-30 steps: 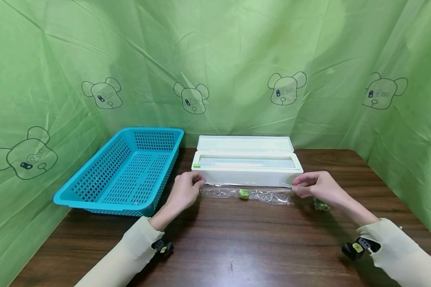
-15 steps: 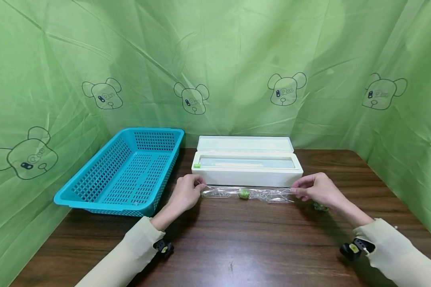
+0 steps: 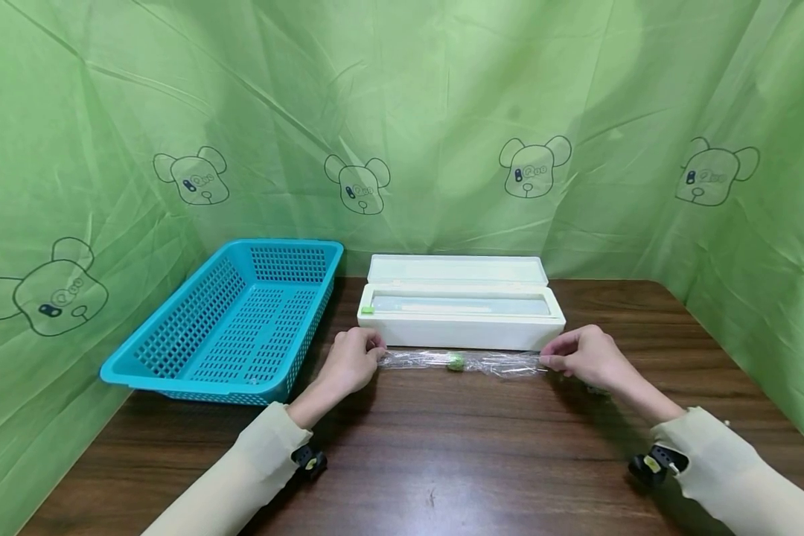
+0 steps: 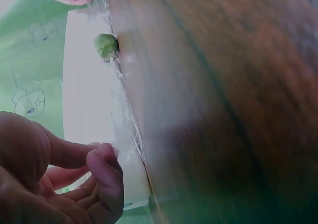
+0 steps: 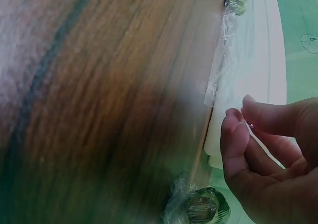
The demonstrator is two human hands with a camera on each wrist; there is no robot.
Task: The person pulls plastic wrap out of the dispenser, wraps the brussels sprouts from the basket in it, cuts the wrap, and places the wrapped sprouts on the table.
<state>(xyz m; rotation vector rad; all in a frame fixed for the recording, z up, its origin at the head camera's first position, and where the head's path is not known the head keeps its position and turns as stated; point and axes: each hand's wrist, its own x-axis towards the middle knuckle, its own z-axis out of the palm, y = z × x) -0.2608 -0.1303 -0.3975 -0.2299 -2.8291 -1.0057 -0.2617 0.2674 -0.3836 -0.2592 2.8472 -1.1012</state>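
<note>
A strip of clear cling film [image 3: 502,363] stretches along the front of a white cling film box [image 3: 462,333]. My left hand [image 3: 351,362] pinches its left end between thumb and fingertips. At the other end, my right hand [image 3: 591,359] pinches the film in the same manner. Midway along the strip sits a small round green lump [image 3: 455,362], covered by film; it looks like a piece of vegetable [image 4: 106,46]. Another film-wrapped green piece [image 5: 202,207] lies on the table, mostly hidden beneath my right hand in the head view.
The box's lid [image 3: 455,269] stands raised behind it, and a green slider [image 3: 368,310] shows at its left end. To the left is a blue perforated basket [image 3: 134,378]. A green cloth [image 3: 442,112] hangs behind the wooden table [image 3: 442,454].
Both hands have come slightly nearer the person and inward with the film ends. The film has dropped from the box front and drawn in over the green lump.
</note>
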